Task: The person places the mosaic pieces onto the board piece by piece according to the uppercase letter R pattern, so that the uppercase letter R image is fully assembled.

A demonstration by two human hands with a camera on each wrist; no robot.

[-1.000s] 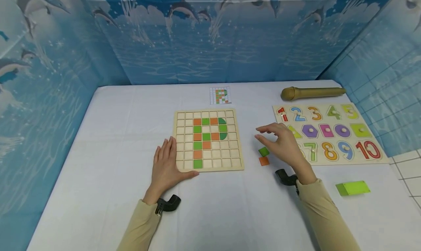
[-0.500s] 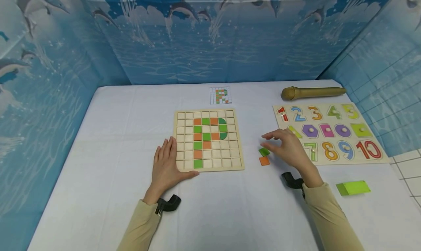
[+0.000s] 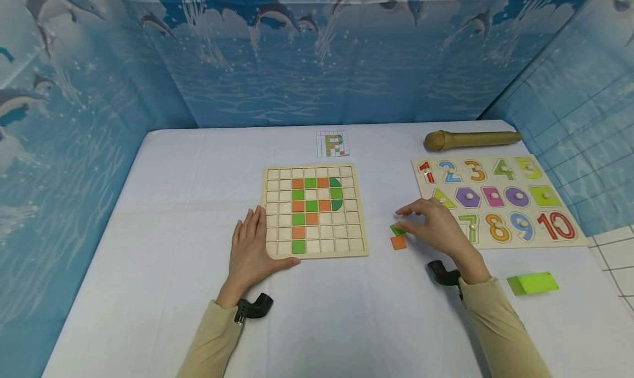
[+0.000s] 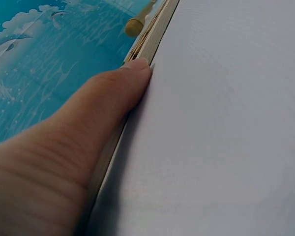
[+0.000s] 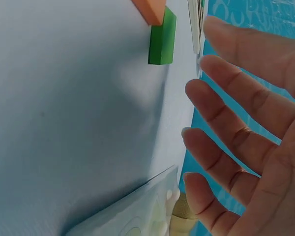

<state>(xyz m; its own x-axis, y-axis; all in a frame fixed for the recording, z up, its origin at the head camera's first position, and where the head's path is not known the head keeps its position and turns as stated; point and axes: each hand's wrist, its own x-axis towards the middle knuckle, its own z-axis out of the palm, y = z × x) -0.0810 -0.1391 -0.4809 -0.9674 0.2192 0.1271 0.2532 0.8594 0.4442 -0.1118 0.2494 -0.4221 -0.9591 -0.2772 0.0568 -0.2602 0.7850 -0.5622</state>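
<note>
My left hand (image 3: 253, 251) rests against the left and near edges of a wooden grid board (image 3: 342, 232), its thumb along the near side. In the left wrist view the thumb (image 4: 103, 98) touches the board's edge (image 4: 157, 34). Orange and green tiles on the board form a letter P shape. To its right, a green square tile (image 3: 396, 230) and an orange square tile (image 3: 398, 242) lie together on the cloth. My right hand (image 3: 436, 226) hovers over the green tile, partly covering it. In the right wrist view its loosely bent fingers are apart from the green tile (image 5: 162, 42).
A small pattern card (image 3: 333, 144) lies beyond the board. Right of it are a number and shape puzzle board (image 3: 500, 237), partly under my right hand, and a gold microphone-shaped object (image 3: 470, 140). A lime-green block (image 3: 533, 283) sits near the right edge of the white-covered table (image 3: 173, 202).
My right hand has moved right and down to the green tile, its fingertips lower than before. My left hand and the board stay put.
</note>
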